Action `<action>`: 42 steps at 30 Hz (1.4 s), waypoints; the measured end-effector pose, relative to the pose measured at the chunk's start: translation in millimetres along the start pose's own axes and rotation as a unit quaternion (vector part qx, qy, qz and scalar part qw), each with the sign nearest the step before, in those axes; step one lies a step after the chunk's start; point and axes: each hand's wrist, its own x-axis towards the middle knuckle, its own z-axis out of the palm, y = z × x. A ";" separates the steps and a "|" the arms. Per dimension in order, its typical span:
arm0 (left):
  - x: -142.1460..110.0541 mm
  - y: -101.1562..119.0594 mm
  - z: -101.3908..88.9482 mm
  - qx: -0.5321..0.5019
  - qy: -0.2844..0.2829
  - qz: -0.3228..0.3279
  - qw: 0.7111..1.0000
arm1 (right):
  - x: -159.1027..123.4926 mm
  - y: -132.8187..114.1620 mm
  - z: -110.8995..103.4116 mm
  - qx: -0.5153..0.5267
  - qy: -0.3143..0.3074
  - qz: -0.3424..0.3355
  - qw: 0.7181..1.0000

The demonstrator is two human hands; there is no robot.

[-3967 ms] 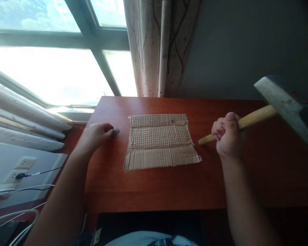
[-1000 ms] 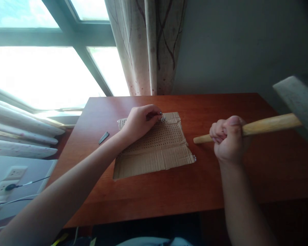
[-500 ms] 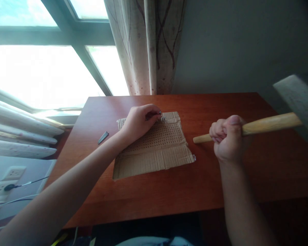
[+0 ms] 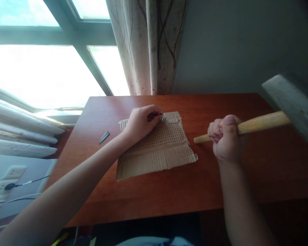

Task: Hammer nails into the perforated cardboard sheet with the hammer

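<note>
A flat piece of cardboard (image 4: 159, 150) punched with rows of small holes lies on the reddish wooden table (image 4: 169, 191). My left hand (image 4: 141, 121) rests on its far edge and pinches a small nail (image 4: 161, 113) upright beside other nails stuck in the top row. My right hand (image 4: 227, 138) is a fist around the wooden handle of a hammer (image 4: 261, 123). The hammer's grey metal head (image 4: 292, 106) is raised at the right edge, well away from the cardboard.
A small bundle of loose nails (image 4: 104, 137) lies on the table left of the cardboard. A patterned curtain (image 4: 154, 48) hangs behind the table beside a bright window (image 4: 41, 71). Wall sockets with a plugged cable (image 4: 7, 186) sit at the lower left.
Four seconds ago my left hand was at the loose nails on the left; it now holds a nail at the cardboard's top edge. The hammer has stayed raised, shifting only slightly.
</note>
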 end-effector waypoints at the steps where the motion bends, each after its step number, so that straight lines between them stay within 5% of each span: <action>1: 0.0 -0.3 0.3 0.001 0.002 -0.001 1.000 | -0.1 0.2 0.4 -0.003 -0.004 -0.001 1.000; 12: -0.4 -2.6 1.6 -0.001 -0.002 0.006 1.000 | 14.9 -1.1 0.9 -0.110 -0.104 0.070 0.986; 19: 0.2 -4.4 2.3 0.000 0.000 0.007 1.000 | 30.5 -22.8 -4.4 -0.235 -0.266 0.125 0.926; 28: 1.2 -4.4 2.3 0.010 -0.001 0.018 1.000 | 50.1 -42.3 15.8 -0.471 -0.312 -0.040 0.824; 42: 2.2 -5.3 2.1 0.022 -0.002 0.020 1.000 | 48.6 -46.0 22.0 -0.477 -0.332 -0.036 0.813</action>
